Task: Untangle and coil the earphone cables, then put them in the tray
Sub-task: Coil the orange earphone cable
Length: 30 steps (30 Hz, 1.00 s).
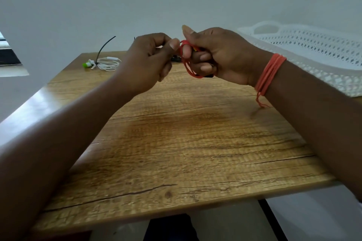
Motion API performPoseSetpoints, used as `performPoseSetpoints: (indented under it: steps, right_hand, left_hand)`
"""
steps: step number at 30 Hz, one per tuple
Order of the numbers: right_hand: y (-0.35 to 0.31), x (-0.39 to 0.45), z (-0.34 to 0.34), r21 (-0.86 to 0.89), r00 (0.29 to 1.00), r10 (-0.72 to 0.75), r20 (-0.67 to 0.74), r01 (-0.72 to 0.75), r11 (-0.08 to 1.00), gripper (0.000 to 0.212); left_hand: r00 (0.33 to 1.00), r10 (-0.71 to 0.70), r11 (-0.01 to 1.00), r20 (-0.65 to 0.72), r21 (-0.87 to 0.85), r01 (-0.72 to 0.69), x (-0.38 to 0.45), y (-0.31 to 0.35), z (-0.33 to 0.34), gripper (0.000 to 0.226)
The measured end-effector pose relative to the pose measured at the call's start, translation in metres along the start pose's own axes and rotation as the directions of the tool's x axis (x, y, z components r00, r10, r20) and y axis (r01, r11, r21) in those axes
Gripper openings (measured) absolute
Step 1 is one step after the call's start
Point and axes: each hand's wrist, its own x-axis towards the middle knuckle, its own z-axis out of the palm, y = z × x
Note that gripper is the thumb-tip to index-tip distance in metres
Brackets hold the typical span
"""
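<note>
Head view: both hands are raised above the wooden tabletop, close together near its far half. The right hand has its fingers curled and a red earphone cable looped in several turns around them — the loops hang down below the fingers, clear of the wood. The thumb of that hand points up. The left hand sits just beside it, thumb and forefinger pinched together on the red cable at the top of the loops, the other fingers folded in. An orange thread band is wound around the right wrist, with loose ends dangling.

On the far left part of the tabletop lies a white earphone set with green earbuds, bundled in a loose coil, and a black cable tie arches up from it. Something dark lies on the wood behind the hands, mostly hidden — what it is cannot be told. A white perforated plastic tray stands at the far right, well apart from the white earphones.
</note>
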Motion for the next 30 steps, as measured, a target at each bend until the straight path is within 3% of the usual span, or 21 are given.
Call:
performPoseSetpoints:
  steps: [6,10,17,22,24,27,30]
  right_hand:
    - [0.000,0.001,0.001,0.247,1.000,-0.017,-0.023,0.023,0.969,0.043]
    - [0.001,0.002,0.004,0.308,0.996,-0.008,-0.094,0.037,0.951,0.043]
    - [-0.002,0.000,0.010,0.224,0.980,0.013,-0.200,0.033,0.974,0.045]
    - [-0.005,-0.001,0.014,-0.081,0.934,-0.009,-0.356,-0.021,0.996,0.046]
    - [-0.005,0.001,0.015,-0.107,0.918,-0.021,-0.395,-0.024,0.994,0.046]
    - [-0.005,0.004,0.015,-0.112,0.908,-0.041,-0.416,-0.007,0.994,0.045]
    - [-0.005,0.005,0.014,-0.136,0.936,-0.065,-0.346,0.019,0.990,0.046]
  left_hand:
    - [0.993,-0.027,0.988,0.116,-0.150,0.044,-0.003,0.002,0.006,0.043]
    - [0.990,0.084,0.996,0.112,0.020,-0.086,-0.002,-0.002,0.005,0.032]
    - [0.981,0.181,0.969,0.077,0.154,-0.191,-0.002,-0.006,0.005,0.024]
    - [0.976,0.215,0.952,0.033,0.214,-0.217,-0.004,-0.005,0.015,0.029]
    - [0.978,0.207,0.954,0.005,0.220,-0.203,-0.003,-0.003,0.017,0.031]
    - [0.982,0.185,0.956,-0.035,0.237,-0.172,-0.003,-0.001,0.016,0.033]
    - [0.980,0.173,0.955,-0.093,0.259,-0.144,-0.001,-0.001,0.011,0.030]
